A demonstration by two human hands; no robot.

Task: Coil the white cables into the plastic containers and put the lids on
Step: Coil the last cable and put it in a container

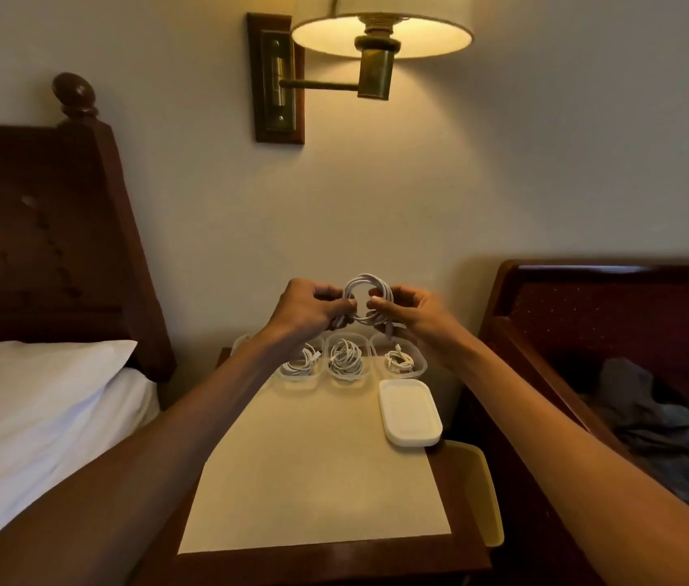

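Note:
A coiled white cable (367,285) hangs in the air above the nightstand, wound into a round loop. My left hand (309,304) pinches its left side and my right hand (408,310) pinches its right side. Below stand three clear plastic containers in a row: the left container (297,379), the middle container (347,381) and the right container (419,360), each with a coiled white cable inside. A stack of white lids (409,413) lies in front of the right container.
The nightstand (317,480) has a cream top with a dark wood rim. A bed with a white pillow (38,395) is at the left, a dark wood chair with clothes (651,416) at the right. A wall lamp (381,31) hangs overhead.

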